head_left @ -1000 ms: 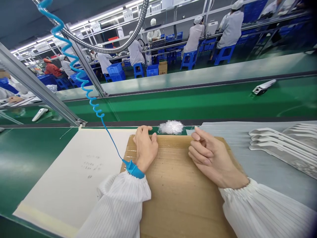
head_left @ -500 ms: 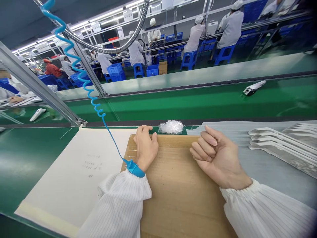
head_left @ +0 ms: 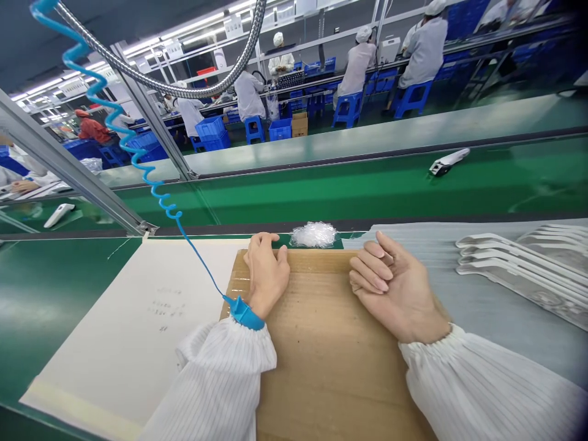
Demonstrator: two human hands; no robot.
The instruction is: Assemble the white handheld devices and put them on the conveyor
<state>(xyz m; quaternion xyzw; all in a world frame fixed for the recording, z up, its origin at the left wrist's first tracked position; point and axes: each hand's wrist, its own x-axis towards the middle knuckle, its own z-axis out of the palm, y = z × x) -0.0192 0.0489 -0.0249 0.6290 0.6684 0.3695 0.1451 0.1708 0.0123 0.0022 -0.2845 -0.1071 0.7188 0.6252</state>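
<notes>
Two empty, half-curled hands, left (head_left: 266, 275) and right (head_left: 395, 288), rest on cardboard (head_left: 331, 367); nearby handwriting (head_left: 164, 309) unreadable.

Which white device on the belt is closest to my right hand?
The white device ahead of your right hand; the other white device lies far left.

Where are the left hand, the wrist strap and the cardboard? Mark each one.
Left hand (head_left: 267, 275): head view, on the back of the hand.
Wrist strap (head_left: 243, 313): head view, on the blue band at the wrist.
Cardboard (head_left: 326, 373): head view, on its bare middle.
</notes>
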